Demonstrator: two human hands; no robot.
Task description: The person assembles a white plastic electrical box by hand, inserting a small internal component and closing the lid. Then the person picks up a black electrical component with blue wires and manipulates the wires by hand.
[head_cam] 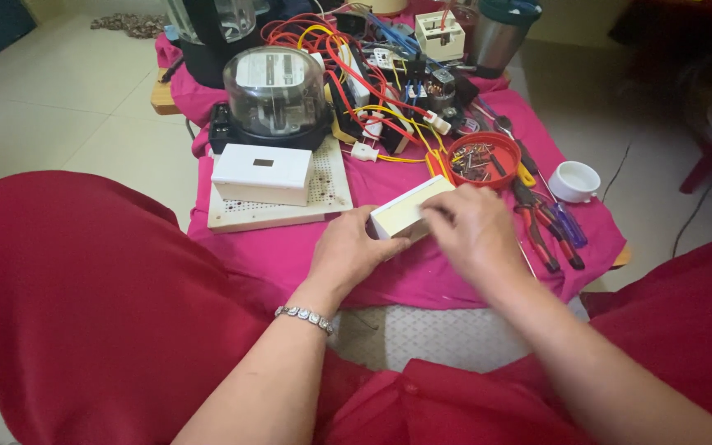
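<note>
Both hands gripping cream box (pixel 405 208): left hand (pixel 352 251) and right hand (pixel 473 235), near table (pixel 455 280) front edge. White box (pixel 262 173) left, red screw dish (pixel 482 160) right.

One head-worn view, steeply down and forward, close above a cluttered low table (pixel 488 284)

Small cream rectangular cardboard box (pixel 405 210) at pink cloth's front edge, gripped between both hands. White paper label (pixel 271 71) inside clear domed meter, behind white box.
</note>
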